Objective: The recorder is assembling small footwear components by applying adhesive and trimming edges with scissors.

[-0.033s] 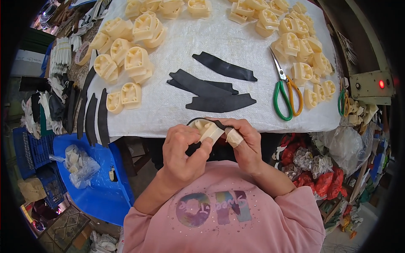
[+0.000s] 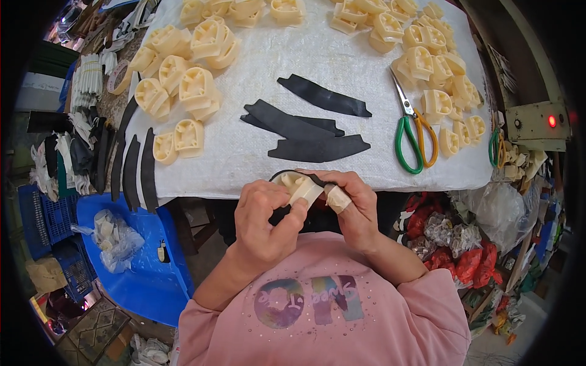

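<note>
**Cream block and black strip held close to the chest**

Both hands meet just under the near edge of the white woven cloth (image 2: pixel 317 67) that covers the table. Between them sits a cream plastic block (image 2: pixel 301 186), a pale, matte piece with a rounded outer wall and a flat face turned up toward the camera. A thin black strip (image 2: pixel 292 175) curves over its far side, showing as a dark arc just beyond the fingertips, and a further bit of black shows below the block, between the two thumbs.

The left hand (image 2: pixel 264 221) is clenched around the block from the left, its thumb laid across the near face and its fingers curled under. The right hand (image 2: pixel 353 206) grasps the same piece from the right; its forefinger runs along the top of the strip, and a pale tape wrap (image 2: pixel 337 198) covers one fingertip pressed against the block's right end.

Beyond the fingers, on the cloth, lie more flat black pieces (image 2: pixel 305 131) of the same dark material, long and tapered to points. To the right of them rest green-handled scissors (image 2: pixel 410 137), blades pointing away. Heaps of matching cream blocks (image 2: pixel 183 85) lie farther off to the left and right. More black strips (image 2: pixel 131 171) hang over the table's left edge, above a blue stool (image 2: pixel 146 268).
</note>
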A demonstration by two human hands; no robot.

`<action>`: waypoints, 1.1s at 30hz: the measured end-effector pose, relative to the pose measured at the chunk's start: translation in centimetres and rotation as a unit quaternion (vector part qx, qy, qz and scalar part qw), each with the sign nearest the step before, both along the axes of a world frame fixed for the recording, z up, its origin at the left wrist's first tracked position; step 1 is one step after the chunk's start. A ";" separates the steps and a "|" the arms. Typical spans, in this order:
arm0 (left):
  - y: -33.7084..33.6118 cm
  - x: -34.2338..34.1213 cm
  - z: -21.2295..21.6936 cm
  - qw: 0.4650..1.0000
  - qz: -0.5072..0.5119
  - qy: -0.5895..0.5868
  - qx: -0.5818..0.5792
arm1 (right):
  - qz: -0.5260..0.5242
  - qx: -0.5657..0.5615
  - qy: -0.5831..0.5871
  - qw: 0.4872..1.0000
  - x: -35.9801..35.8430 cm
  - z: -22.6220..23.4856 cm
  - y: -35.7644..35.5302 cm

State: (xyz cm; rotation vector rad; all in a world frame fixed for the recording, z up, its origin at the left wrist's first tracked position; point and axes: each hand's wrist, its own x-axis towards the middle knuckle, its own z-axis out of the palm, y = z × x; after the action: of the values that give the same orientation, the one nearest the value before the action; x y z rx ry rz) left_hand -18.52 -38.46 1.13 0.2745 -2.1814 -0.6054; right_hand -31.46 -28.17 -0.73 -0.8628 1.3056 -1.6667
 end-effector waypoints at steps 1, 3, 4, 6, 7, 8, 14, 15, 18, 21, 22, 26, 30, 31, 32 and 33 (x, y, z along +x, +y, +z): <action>-0.1 -0.1 0.1 1.000 0.003 -0.012 -0.005 | -0.010 -0.005 0.012 1.000 0.0 0.1 -0.3; -0.2 -0.3 0.2 1.000 0.006 -0.024 -0.010 | -0.021 -0.010 0.025 0.999 -0.1 0.1 -0.5; -0.2 -0.4 0.2 1.000 0.005 -0.022 -0.005 | -0.017 -0.002 0.029 0.999 -0.1 0.1 -0.4; -0.2 -0.4 0.2 1.000 0.005 -0.020 0.000 | -0.013 0.006 0.032 0.999 -0.1 0.1 -0.4; -0.2 -0.4 0.1 1.000 0.008 -0.016 0.011 | -0.009 0.025 0.028 0.999 -0.2 0.1 -0.3; -0.1 -0.3 0.1 1.000 0.011 -0.013 0.022 | -0.004 0.045 0.024 0.999 -0.2 0.0 -0.3; -0.4 -0.3 0.1 0.998 -0.006 -0.057 0.029 | 0.011 -0.012 0.238 0.971 -1.2 1.1 -1.0; -0.4 -0.2 0.0 0.998 -0.006 -0.058 0.030 | 0.012 -0.012 0.237 0.971 -1.4 1.2 -1.0; -0.2 0.1 -0.4 0.995 0.010 -0.039 0.091 | 0.084 0.060 0.177 0.979 -2.4 1.7 -0.9; -0.2 0.1 -0.7 0.979 -0.009 0.012 0.201 | 0.080 0.036 -0.020 0.996 -4.3 1.2 -1.6; -0.1 0.0 -0.8 0.979 -0.011 0.013 0.201 | 0.079 0.037 -0.019 0.996 -4.9 1.3 -1.8; 0.1 -0.4 -1.3 0.969 -0.092 0.075 0.217 | 0.236 0.109 -0.138 0.956 -6.1 1.0 -2.2; 0.0 -0.6 -1.1 0.984 -0.122 0.027 0.127 | 0.256 0.116 -0.024 0.959 -6.2 1.6 -2.5; -0.1 -0.7 -1.3 0.984 -0.124 0.028 0.127 | 0.256 0.128 -0.003 0.958 -6.1 1.6 -2.6; -0.3 -0.8 -1.6 0.985 -0.109 0.040 0.125 | 0.255 0.128 -0.003 0.958 -5.9 1.5 -2.8; -0.3 -0.8 -1.7 0.987 -0.092 0.051 0.121 | 0.231 0.130 -0.012 0.964 -5.6 1.5 -3.0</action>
State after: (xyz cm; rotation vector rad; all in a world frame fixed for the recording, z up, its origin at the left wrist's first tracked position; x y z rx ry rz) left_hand -19.31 -38.77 -0.57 0.1666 -2.0480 -0.9710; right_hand -37.07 -31.12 0.78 -0.9001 1.1643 -1.1119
